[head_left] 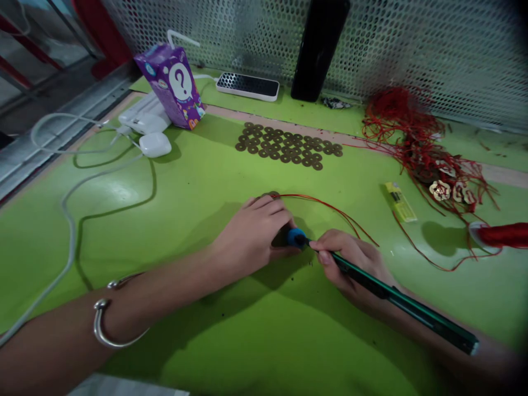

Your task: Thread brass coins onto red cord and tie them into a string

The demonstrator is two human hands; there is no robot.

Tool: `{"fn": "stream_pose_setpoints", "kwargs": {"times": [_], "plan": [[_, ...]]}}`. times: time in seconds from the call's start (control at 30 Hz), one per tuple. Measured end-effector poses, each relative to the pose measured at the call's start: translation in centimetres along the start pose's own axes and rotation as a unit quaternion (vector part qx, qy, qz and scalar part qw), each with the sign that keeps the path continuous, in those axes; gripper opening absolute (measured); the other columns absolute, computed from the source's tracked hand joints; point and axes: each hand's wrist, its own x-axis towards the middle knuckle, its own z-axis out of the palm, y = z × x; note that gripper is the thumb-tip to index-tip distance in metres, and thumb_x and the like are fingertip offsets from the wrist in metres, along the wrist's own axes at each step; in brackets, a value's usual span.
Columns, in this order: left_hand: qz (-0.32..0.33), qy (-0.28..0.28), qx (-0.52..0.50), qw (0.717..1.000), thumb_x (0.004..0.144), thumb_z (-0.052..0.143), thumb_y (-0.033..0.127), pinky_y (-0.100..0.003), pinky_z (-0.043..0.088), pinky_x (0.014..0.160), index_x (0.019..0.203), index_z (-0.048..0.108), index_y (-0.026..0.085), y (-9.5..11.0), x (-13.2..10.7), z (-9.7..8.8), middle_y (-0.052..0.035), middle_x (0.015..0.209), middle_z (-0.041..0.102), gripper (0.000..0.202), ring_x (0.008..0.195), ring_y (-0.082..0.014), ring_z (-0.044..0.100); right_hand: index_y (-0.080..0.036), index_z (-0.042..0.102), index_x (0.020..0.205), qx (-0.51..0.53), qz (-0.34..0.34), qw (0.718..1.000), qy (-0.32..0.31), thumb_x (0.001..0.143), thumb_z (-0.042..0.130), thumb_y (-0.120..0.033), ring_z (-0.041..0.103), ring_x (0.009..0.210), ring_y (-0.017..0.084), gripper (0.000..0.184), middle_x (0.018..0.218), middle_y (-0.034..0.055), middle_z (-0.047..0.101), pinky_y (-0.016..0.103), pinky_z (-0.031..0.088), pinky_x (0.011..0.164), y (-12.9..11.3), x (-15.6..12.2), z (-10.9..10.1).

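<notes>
My left hand (262,228) rests low over the green tabletop, thumb and fingers closed around a small blue round piece (296,237). A slim green-and-black pen-like tool (388,290) is gripped in my right hand (350,256), and its dark tip meets the blue piece. I cannot tell whether the tip goes into it. Just beyond my left fingers lies a brown disc (271,194), partly hidden by them. From there a doubled red cord (330,204) curves to the right, past my right hand.
Rows of brown holed discs (280,146) lie farther back. Tangled red cords with gold-coloured ornaments (439,190), a yellow packet (401,202) and a red thread spool (503,235) are right. A purple drink carton (175,85), white cable (68,220) and black phone-like slab (319,49) stand around.
</notes>
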Motion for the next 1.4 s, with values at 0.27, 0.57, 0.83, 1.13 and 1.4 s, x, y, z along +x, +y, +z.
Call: {"fn": "stream_pose_setpoints", "kwargs": {"times": [0.27,0.57,0.83,1.13,1.4], "plan": [[0.041,-0.027,0.009,0.999,0.088,0.065,0.027,-0.038,0.044,0.093,0.115,0.065,0.024,0.06,-0.29,-0.47,-0.0044,0.110,0.065,0.027,0.108,-0.0233,0.055,-0.021,0.051,0.097,-0.027,-0.029,0.999,0.015,0.092,0.047,-0.011,0.060,0.062,0.012,0.012,0.071,-0.0006,0.059,0.022,0.044,0.050,-0.14,0.15,0.02],[0.002,-0.009,-0.003,1.000,0.083,0.074,0.036,-0.037,0.044,0.082,0.091,0.065,0.017,-0.14,0.02,-0.05,-0.0042,0.095,0.065,0.023,0.094,-0.0229,0.057,-0.022,0.052,0.098,-0.007,-0.032,0.999,0.018,0.092,0.047,-0.012,0.059,0.059,0.012,0.012,0.071,-0.0009,0.059,0.022,0.044,0.049,-0.08,0.05,0.19],[0.008,0.007,-0.004,1.000,0.083,0.073,0.040,-0.037,0.043,0.083,0.090,0.064,0.018,-0.01,-0.16,0.06,-0.0041,0.093,0.065,0.024,0.096,-0.0238,0.057,-0.023,0.054,0.100,0.067,-0.021,0.995,0.072,0.092,0.050,-0.015,0.061,0.061,0.013,0.012,0.070,-0.0012,0.060,0.023,0.048,0.052,0.25,0.08,0.11],[0.017,0.010,-0.005,1.000,0.083,0.073,0.041,-0.037,0.043,0.083,0.090,0.065,0.018,-0.17,-0.19,0.19,-0.0043,0.092,0.065,0.025,0.092,-0.0233,0.057,-0.022,0.056,0.101,0.076,-0.022,0.995,0.057,0.091,0.052,-0.014,0.062,0.061,0.013,0.014,0.072,-0.0005,0.061,0.024,0.048,0.052,0.57,-0.12,0.27],[0.022,0.013,-0.004,1.000,0.084,0.071,0.041,-0.037,0.043,0.083,0.090,0.065,0.018,-0.23,-0.19,0.27,-0.0039,0.092,0.065,0.024,0.092,-0.0232,0.056,-0.022,0.057,0.099,0.088,-0.022,0.994,0.053,0.092,0.052,-0.017,0.061,0.062,0.013,0.010,0.072,-0.0004,0.062,0.025,0.048,0.052,0.68,-0.21,0.44]]}}
